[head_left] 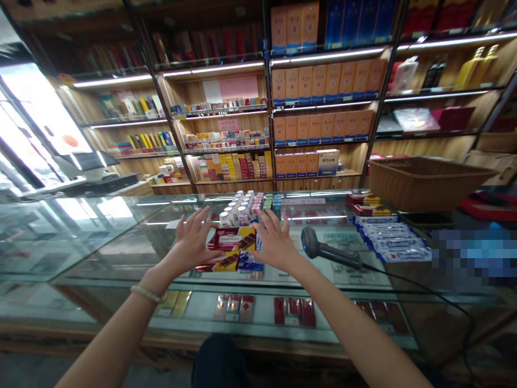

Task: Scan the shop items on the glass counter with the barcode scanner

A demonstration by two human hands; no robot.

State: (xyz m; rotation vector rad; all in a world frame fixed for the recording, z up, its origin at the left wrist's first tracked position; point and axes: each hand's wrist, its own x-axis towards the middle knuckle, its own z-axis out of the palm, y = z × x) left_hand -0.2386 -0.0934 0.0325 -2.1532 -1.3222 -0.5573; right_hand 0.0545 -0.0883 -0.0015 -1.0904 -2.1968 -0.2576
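Observation:
Red-and-yellow packets with a chocolate bar printed on them [232,241] lie on the glass counter between my hands. A blue-and-white packet [249,262] lies against their right side. My left hand [194,241] is at the left edge of the packets, fingers spread, thumb low beside them. My right hand [278,241] is at the right edge, fingers also apart; I cannot tell whether either hand presses on the packets. Just behind stand several small white-capped bottles [238,207]. To the right of my right hand lies a black barcode scanner [329,252].
The glass display counter [141,264] holds cigarette packs [234,307] inside. At the right are blue-and-white packets [390,240], more red-and-yellow packets [369,205] and a brown basket [428,180]. The scanner's cable [428,291] runs right. Stocked shelves [323,105] line the wall.

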